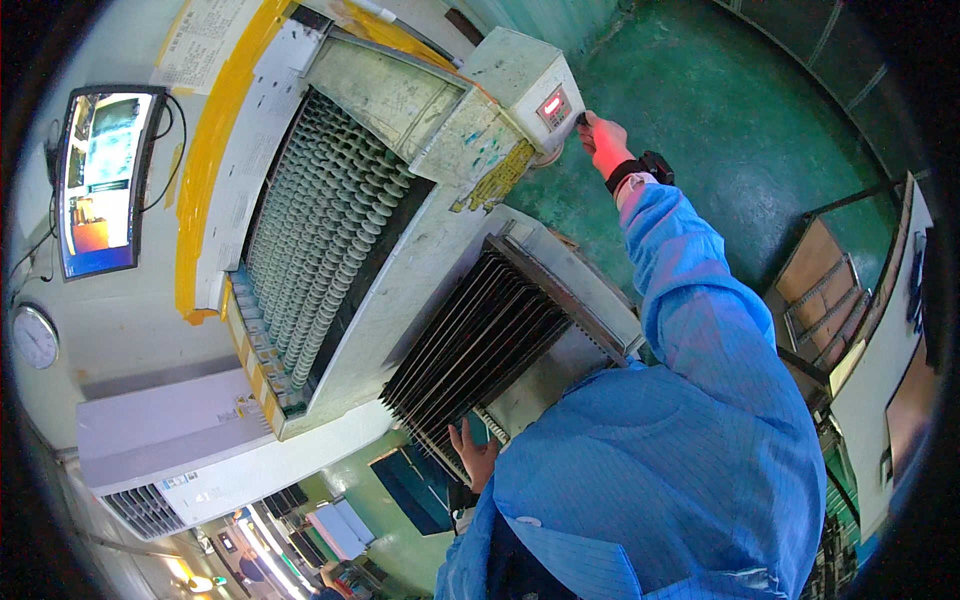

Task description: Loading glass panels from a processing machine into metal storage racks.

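Note:
My right arm, in a blue striped sleeve, reaches out to a pale metal control box (525, 85) with a small red-lit display (552, 106). My right hand (607, 147) is closed at the side of this box, its fingertips pinching a small black knob (582, 118). Below the machine stands a rack (545, 275) with several thin dark panels (480, 335) side by side in it. Close to the near end of these panels is my left hand (476, 456), fingers apart and nothing held. Whether its fingertips touch the rack, I cannot tell.
A conveyor bed of rows of grey roller discs (320, 235) fills the machine beside the rack. A monitor (105, 180) and a round clock (36, 336) hang at the left. A white cabinet (170, 425) stands below them. Another rack with brown boards (820, 285) is at the right.

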The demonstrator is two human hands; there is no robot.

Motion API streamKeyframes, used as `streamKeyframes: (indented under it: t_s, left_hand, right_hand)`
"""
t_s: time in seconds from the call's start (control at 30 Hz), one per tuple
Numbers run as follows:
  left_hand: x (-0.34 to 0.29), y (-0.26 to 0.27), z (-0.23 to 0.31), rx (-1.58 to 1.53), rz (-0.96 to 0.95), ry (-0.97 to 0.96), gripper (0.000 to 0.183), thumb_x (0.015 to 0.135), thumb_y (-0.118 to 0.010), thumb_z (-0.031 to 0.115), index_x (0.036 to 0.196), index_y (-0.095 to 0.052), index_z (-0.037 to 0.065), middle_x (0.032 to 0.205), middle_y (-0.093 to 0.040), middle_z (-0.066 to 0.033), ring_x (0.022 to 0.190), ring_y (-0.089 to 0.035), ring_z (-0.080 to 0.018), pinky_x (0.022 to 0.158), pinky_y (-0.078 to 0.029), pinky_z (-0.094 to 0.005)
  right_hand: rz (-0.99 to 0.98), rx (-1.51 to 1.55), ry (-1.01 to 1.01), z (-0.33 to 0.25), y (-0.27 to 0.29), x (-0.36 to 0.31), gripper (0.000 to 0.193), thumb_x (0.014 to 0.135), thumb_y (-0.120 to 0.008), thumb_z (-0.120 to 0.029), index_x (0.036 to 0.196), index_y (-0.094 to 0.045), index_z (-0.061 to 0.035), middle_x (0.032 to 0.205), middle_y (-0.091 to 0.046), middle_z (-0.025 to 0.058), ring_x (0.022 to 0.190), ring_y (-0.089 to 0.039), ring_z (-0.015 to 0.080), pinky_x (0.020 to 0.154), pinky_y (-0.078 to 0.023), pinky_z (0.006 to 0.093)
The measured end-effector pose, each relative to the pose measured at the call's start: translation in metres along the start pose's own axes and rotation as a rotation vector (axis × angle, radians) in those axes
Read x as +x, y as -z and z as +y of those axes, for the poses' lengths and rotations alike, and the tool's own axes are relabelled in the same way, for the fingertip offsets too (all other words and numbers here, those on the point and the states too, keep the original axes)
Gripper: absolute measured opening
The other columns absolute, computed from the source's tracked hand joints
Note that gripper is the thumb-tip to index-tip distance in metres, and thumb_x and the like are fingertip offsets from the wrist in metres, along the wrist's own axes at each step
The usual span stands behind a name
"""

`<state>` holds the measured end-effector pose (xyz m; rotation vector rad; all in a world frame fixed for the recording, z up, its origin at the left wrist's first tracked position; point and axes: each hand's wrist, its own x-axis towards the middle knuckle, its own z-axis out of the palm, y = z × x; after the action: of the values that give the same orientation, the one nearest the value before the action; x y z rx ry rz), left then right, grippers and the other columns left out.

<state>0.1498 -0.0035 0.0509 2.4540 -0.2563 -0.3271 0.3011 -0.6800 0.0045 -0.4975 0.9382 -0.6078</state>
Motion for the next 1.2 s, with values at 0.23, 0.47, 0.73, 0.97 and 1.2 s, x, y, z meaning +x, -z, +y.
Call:
streamKeyframes:
  t_s: [0.23,0.47,0.73,0.97,1.2]
  left_hand:
    - [0.000,0.000,0.000,0.088,0.026,-0.096,0.077,0.076,-0.075,0.007,0.145,-0.041,0.006,0.158,-0.013,-0.0204,0.111,-0.060,-0.0248,0.065,-0.057,-0.0274]
    - [0.001,0.001,0.001,0.116,0.027,-0.089,0.076,0.076,-0.076,0.011,0.144,-0.042,0.006,0.156,-0.015,-0.0219,0.111,-0.060,-0.0268,0.063,-0.058,-0.0279]
    - [0.001,-0.001,-0.003,0.014,0.023,-0.038,0.074,0.076,-0.076,0.014,0.142,-0.043,0.004,0.156,-0.015,-0.0221,0.108,-0.061,-0.0262,0.064,-0.057,-0.0279]
    - [0.001,0.003,0.013,0.065,0.015,-0.032,0.075,0.075,-0.075,0.011,0.142,-0.043,0.003,0.156,-0.015,-0.0220,0.105,-0.062,-0.0255,0.064,-0.056,-0.0284]
    - [0.002,0.001,0.006,0.096,0.032,-0.023,0.076,0.074,-0.075,0.010,0.142,-0.043,0.003,0.156,-0.015,-0.0230,0.105,-0.062,-0.0278,0.065,-0.057,-0.0289]
  right_hand:
    - [0.023,0.007,-0.005,0.001,-0.001,0.002,0.022,0.092,-0.066,-0.027,0.081,-0.060,-0.0091,0.070,-0.062,0.0017,0.055,-0.052,0.0122,0.051,-0.034,0.0278]
    - [0.030,-0.040,0.008,0.002,-0.001,0.001,0.023,0.092,-0.065,-0.029,0.078,-0.059,-0.0110,0.065,-0.060,-0.0009,0.054,-0.050,0.0109,0.051,-0.033,0.0271]
    - [0.016,-0.039,0.022,0.001,0.000,0.001,0.022,0.091,-0.067,-0.027,0.080,-0.058,-0.0098,0.070,-0.063,0.0017,0.056,-0.053,0.0125,0.051,-0.037,0.0284]
    - [0.021,-0.055,0.021,0.003,0.002,0.003,0.021,0.090,-0.068,-0.028,0.085,-0.059,-0.0094,0.076,-0.066,0.0039,0.063,-0.058,0.0151,0.056,-0.041,0.0305]
    - [0.015,-0.054,0.004,0.003,0.001,0.004,0.021,0.090,-0.068,-0.028,0.088,-0.059,-0.0094,0.078,-0.066,0.0037,0.065,-0.058,0.0150,0.058,-0.042,0.0313]
